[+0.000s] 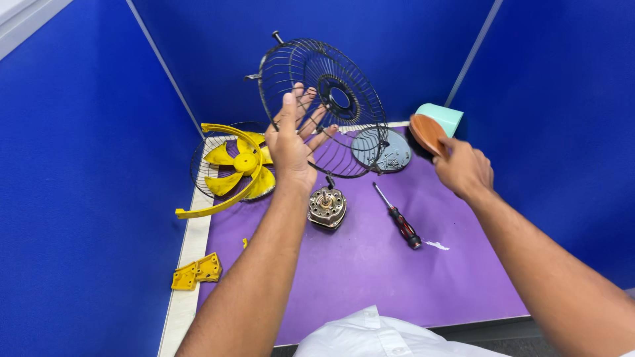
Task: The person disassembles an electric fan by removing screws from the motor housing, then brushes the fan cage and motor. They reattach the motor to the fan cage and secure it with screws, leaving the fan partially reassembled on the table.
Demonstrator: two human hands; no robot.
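Between my forearms the purple worktop lies open up to the motor and screwdriver. My left grip holds the wire guard up, blocking the middle. Yellow fan blade crowds the left corner; blue walls close three sides.

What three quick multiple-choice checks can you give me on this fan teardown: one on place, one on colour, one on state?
1. Where is the screwdriver?
A. on the mat, right of the motor
B. in the right hand
C. inside the grille

2. What colour are the fan blades?
A. grey
B. yellow
C. red

3. How is the grille now?
A. flat on the mat
B. leaning on the wall
C. held up by the left hand

Answers: 1 A, it lies loose beside the motor. 2 B, the blades are plainly yellow. 3 C, the left hand's fingers grip its wires above the mat.
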